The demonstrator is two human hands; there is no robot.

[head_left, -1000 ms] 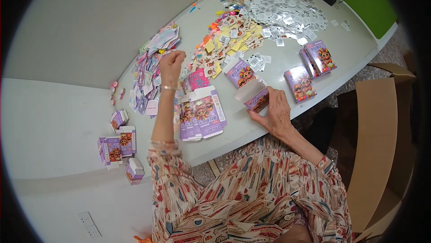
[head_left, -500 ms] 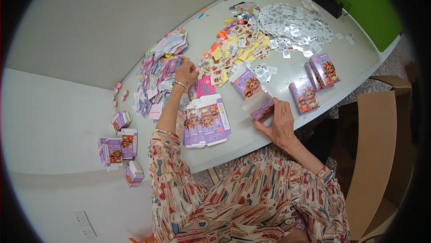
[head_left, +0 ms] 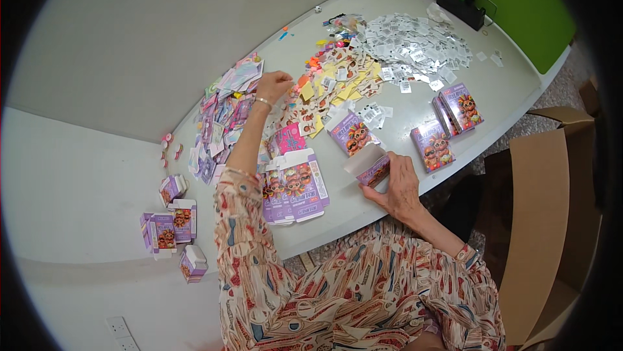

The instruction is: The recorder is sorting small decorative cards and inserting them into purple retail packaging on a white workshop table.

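My right hand [head_left: 400, 193] grips a small purple carton [head_left: 375, 171] at the table's near edge, its white flap standing open. Over the strip between the pastel packets [head_left: 224, 117] and the small colourful toys [head_left: 314, 65], my left hand [head_left: 275, 86] is held with its fingers curled together; what they hold, if anything, is too small to make out. Below that arm lie flattened purple cartons [head_left: 305, 189], overlapping, with a bright pink packet [head_left: 289, 138] just beyond. Another purple carton [head_left: 354, 132] rests behind the one in my right hand.
Filled-out purple cartons [head_left: 433, 146] stand on the right. Farther back spread white printed slips [head_left: 415, 43] and yellow-and-cream cards [head_left: 354, 78]. A black tape dispenser [head_left: 461, 8] sits at the far right. More cartons [head_left: 166, 229] lie at left; a large cardboard box [head_left: 538, 221] stands right.
My left hand has moved farther away and slightly right, from beside the pastel packets toward the small toys. My right hand keeps hold of the carton. The whole view has shifted slightly.
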